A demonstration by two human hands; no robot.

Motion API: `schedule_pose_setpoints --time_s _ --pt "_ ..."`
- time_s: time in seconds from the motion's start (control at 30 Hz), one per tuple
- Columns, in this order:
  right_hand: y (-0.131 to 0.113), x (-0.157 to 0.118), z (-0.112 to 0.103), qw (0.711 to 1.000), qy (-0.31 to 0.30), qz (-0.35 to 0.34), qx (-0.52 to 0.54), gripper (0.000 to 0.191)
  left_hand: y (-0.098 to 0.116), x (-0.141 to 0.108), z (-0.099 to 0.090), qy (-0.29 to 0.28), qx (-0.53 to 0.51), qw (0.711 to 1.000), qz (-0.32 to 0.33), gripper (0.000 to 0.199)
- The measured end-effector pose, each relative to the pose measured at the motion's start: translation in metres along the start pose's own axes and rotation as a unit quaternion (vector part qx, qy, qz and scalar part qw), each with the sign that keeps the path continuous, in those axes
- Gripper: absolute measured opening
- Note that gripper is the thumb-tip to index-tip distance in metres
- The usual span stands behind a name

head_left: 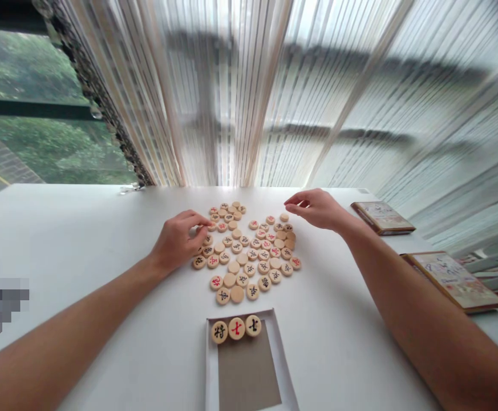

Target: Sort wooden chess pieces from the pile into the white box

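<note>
Round xiangqi pieces (263, 266) were found spread over the tabletop (103, 228), from near the middle of its far edge toward the person. The left hand (180, 237) was partly curled, its fingertips at a piece at the spread's left margin; whether it was gripped could not be determined. The right hand (315, 206), slightly open, held nothing visible near the far right corner. A shallow tray (249, 371) contained three pieces along its far wall. Two flat boxes (382, 217) lay by the right edge.
</note>
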State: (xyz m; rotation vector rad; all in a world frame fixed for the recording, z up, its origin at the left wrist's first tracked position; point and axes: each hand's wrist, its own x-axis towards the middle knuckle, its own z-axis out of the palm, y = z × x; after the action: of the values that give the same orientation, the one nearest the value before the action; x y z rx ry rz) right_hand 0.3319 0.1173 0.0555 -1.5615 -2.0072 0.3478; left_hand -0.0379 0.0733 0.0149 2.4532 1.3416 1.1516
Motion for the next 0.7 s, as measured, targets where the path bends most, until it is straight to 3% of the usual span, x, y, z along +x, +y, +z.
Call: schedule_pose_setpoints --time_s 0.13,0.3,0.7 --pt "-0.002 -0.002 0.010 0.999 -0.023 -0.026 -0.005 0.013 -0.001 0.000 0.000 -0.004 -0.002 1.000 0.002 0.023" --pt "-0.007 -0.004 0.022 0.998 -0.027 -0.046 -0.012 0.021 -0.001 -0.001 0.001 -0.001 -0.004 1.000 -0.002 0.022" --pt "-0.015 -0.010 0.033 0.994 -0.070 -0.081 -0.030 0.021 0.002 0.000 0.001 -0.006 0.004 1.000 -0.008 0.023"
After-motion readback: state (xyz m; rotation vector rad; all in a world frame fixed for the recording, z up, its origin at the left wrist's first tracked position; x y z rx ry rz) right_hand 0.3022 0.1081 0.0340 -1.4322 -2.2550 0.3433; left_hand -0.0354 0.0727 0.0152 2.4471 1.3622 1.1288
